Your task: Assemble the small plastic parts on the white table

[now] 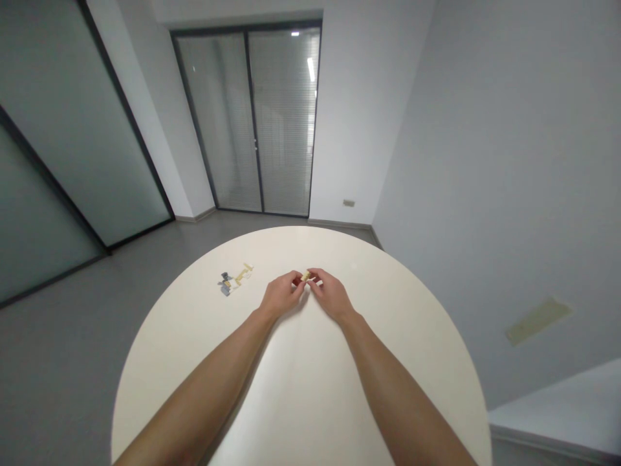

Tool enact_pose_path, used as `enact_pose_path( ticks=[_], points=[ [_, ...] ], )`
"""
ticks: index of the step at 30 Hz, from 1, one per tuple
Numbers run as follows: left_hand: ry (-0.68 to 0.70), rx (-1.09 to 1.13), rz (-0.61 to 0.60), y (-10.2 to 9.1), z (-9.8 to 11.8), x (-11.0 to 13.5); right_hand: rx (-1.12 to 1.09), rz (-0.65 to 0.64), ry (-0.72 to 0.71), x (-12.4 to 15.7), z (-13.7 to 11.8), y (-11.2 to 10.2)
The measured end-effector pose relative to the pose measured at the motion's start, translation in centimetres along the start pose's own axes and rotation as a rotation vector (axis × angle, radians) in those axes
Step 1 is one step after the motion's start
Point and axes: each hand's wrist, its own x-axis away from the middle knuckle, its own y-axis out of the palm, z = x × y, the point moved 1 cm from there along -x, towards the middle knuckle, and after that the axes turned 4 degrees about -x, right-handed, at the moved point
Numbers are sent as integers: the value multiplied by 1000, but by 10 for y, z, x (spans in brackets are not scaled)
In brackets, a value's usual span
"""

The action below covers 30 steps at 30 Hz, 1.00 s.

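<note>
Both my hands meet over the middle of a round cream table [301, 388]. My left hand [281, 294] and my right hand [330, 294] pinch a small yellow piece [305, 276] between their fingertips, with a trace of red showing by the left fingers. Both sets of fingers are closed around it. To the left on the tabletop lies a small cluster of loose parts [233, 279], yellow strips and grey and dark bits, about a hand's width from my left hand.
The table's edge curves round on all sides. A grey floor [72, 336] lies beyond it, with glass partitions on the left, a glass door with blinds [262, 123] at the back, and a white wall on the right. A white surface [557, 408] juts in low right.
</note>
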Motion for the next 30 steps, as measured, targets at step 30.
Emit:
enact_pose_path(
  ticks=[30],
  points=[
    [74,112,19,4,-4,0,9,5,-36,1,-5,0]
  ],
)
